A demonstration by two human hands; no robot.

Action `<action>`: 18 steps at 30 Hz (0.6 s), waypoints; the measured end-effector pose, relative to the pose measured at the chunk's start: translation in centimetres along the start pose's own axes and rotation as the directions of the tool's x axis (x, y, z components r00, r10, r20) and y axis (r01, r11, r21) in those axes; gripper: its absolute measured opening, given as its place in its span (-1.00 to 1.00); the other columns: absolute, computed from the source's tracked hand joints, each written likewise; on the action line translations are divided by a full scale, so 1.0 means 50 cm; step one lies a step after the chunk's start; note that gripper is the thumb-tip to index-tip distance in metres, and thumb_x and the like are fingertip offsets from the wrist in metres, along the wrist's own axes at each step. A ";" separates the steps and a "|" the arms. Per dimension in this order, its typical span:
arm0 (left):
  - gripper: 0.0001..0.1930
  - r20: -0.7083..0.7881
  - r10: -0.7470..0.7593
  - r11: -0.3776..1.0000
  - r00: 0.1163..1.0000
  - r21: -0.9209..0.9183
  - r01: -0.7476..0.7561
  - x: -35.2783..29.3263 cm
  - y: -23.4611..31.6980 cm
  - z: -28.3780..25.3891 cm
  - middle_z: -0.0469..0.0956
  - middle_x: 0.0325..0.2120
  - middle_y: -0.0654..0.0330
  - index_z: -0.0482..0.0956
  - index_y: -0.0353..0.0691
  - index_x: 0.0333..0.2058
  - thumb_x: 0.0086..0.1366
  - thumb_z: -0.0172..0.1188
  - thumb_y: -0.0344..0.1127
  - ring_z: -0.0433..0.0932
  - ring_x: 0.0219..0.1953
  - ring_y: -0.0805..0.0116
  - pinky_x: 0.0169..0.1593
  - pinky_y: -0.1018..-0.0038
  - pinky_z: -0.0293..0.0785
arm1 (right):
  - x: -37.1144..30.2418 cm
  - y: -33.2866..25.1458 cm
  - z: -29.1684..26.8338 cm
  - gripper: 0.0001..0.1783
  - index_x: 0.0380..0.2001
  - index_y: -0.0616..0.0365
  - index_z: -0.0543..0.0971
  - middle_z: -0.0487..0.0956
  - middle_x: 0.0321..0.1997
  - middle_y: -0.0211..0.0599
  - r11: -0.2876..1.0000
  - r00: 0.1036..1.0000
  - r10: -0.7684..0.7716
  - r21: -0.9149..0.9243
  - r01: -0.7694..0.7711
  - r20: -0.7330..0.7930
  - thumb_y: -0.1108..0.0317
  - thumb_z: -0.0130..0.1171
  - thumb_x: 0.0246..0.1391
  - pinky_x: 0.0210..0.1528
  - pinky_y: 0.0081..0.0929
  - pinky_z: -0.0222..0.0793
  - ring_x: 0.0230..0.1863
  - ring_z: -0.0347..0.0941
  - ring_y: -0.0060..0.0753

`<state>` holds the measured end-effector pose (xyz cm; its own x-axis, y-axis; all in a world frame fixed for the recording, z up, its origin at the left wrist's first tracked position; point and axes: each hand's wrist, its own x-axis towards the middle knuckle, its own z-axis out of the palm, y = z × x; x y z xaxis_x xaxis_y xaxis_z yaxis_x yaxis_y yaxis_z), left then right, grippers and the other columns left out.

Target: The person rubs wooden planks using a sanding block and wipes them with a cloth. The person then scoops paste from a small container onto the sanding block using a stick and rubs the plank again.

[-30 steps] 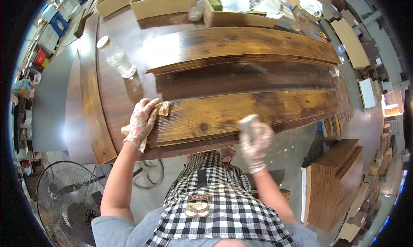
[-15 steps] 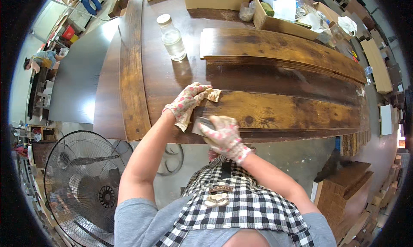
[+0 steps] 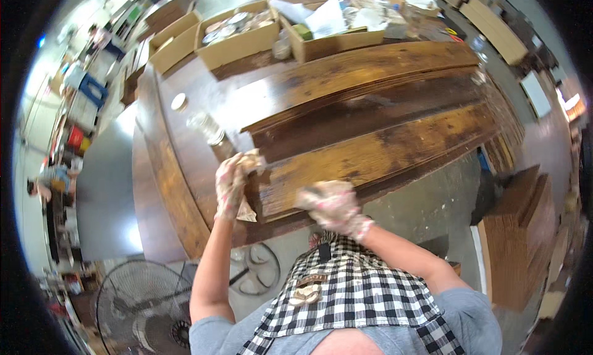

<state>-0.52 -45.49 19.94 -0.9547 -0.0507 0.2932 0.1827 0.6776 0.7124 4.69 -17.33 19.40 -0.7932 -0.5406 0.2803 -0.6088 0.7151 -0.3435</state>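
Observation:
My left hand, in a white glove with pink dots, is closed on a crumpled, stained cloth at the left end of a brown wood-grain board. Part of the cloth sticks out past its fingertips. My right hand, gloved alike and smeared by motion, is over the board's near edge. Its fingers are wrapped round a small grey pad, mostly hidden now and seen better half a second ago. Beyond my left hand stands a clear bottle with a white cap.
More brown boards lie farther back on the table. Open cardboard boxes with papers and bags line the far edge. A black fan stands at the lower left, stacked brown panels at the right. Other people are far off left.
The whole view has turned and shifted, bringing more boxes into sight. My right hand has moved right along the board, away from my left hand. My left hand still grips the cloth.

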 end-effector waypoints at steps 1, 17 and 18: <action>-0.67 -0.125 0.025 0.990 0.992 -0.132 -0.041 -0.006 -0.007 0.007 0.50 -0.07 0.02 0.49 -0.26 0.03 0.29 -0.03 -0.47 0.46 -0.01 0.18 0.12 0.35 0.33 | -0.043 0.065 -0.026 -0.51 -0.03 -0.15 0.50 0.44 -0.19 -0.28 0.982 0.980 0.191 -0.002 -0.191 0.061 0.22 0.25 -0.13 -0.22 -0.19 0.28 -0.21 0.39 -0.27; -0.39 0.447 0.100 0.767 0.889 0.535 -0.355 -0.028 0.338 0.355 0.06 0.29 -0.17 0.22 -0.44 0.20 0.27 0.05 -0.18 0.00 0.34 -0.15 0.34 0.10 0.00 | -0.402 0.537 -0.277 -0.50 0.11 0.21 0.42 0.39 0.03 -0.25 0.619 0.034 0.723 0.625 -0.476 -0.690 0.48 0.21 0.07 0.17 -0.42 0.26 0.10 0.34 -0.31; -0.39 0.464 0.113 0.758 0.879 0.531 -0.378 -0.020 0.372 0.387 0.06 0.29 -0.16 0.22 -0.44 0.19 0.27 0.05 -0.17 0.00 0.34 -0.15 0.34 0.10 -0.01 | -0.404 0.573 -0.303 -0.51 0.13 0.21 0.40 0.38 0.03 -0.26 0.607 0.037 0.744 0.651 -0.456 -0.667 0.51 0.17 0.10 0.16 -0.43 0.26 0.08 0.35 -0.33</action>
<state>-0.71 -18.62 20.57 -0.9271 0.3725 0.0425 0.3749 0.9226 0.0910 3.50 20.81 17.47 -0.4724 0.8077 0.3528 -0.0176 0.3916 -0.9200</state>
